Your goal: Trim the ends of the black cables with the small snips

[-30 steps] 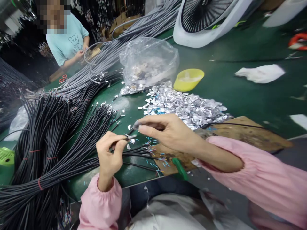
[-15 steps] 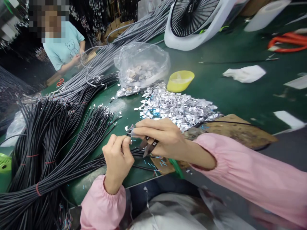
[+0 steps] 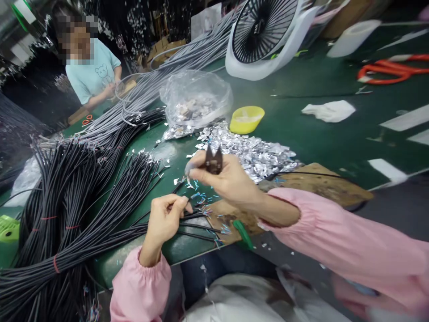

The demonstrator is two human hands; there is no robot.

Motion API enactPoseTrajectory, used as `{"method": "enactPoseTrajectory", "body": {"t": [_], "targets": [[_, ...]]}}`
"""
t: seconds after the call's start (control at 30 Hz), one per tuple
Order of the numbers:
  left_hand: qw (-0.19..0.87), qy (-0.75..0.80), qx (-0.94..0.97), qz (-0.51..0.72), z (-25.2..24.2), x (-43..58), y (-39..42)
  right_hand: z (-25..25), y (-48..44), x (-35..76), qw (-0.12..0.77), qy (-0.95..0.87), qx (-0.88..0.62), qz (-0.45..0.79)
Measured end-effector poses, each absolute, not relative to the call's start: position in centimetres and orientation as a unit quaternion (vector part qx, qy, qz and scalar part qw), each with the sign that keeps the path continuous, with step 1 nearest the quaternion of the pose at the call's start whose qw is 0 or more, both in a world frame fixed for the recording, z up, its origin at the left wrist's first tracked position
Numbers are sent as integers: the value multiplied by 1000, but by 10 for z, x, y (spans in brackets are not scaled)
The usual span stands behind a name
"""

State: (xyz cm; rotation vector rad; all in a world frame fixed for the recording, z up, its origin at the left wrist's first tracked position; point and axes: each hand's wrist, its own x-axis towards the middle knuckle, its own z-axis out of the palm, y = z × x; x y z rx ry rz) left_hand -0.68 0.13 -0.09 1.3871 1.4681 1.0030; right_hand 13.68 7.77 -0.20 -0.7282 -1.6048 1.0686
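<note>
My left hand (image 3: 166, 219) is closed in a pinch above the front edge of the green table, around what looks like a black cable, mostly hidden by the fingers. Up and to its right, my right hand (image 3: 231, 179) is wrapped round a pair of wire cutters (image 3: 213, 163), whose dark pointed jaws stick up apart from each other. A pale cover sits on one of that hand's fingertips. Small blue and white wire scraps (image 3: 201, 197) lie between the hands. Black cables (image 3: 197, 227) with bared coloured ends run beneath my left hand toward a worn wooden board (image 3: 231, 214).
Bundles of black cable (image 3: 73, 192) fill the left side. Behind my right hand spreads a heap of foil scraps (image 3: 261, 154), beside a clear plastic bag (image 3: 197, 98) and a yellow cup (image 3: 246, 120). A fan (image 3: 264, 31) and orange-handled scissors (image 3: 385, 71) lie farther back. A co-worker (image 3: 95, 74) sits across.
My right hand has drawn away from my left, and the cutters have swung from pointing down to pointing up. My left hand has lowered slightly. The whole view has shifted a little.
</note>
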Motion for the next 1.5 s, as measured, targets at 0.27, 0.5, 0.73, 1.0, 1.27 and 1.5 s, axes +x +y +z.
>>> {"method": "enactPoseTrajectory", "body": {"t": [0.27, 0.5, 0.73, 1.0, 1.27, 1.5], "targets": [[339, 608, 467, 546, 0, -3, 6, -3, 76, 143, 472, -786, -248, 313], [341, 616, 462, 539, -3, 1, 3, -3, 70, 141, 453, -802, -247, 300], [255, 567, 527, 580, -11, 0, 3, -1, 69, 135, 335, -728, -311, 511], [8, 557, 617, 556, -16, -5, -1, 2, 70, 137, 373, -707, -318, 510], [-155, 560, 657, 479, -16, 1, -3, 0, 59, 135, 463, -754, -284, 368], [-172, 571, 647, 474, -13, 3, -4, -1, 59, 132, 476, -744, -287, 371]]}}
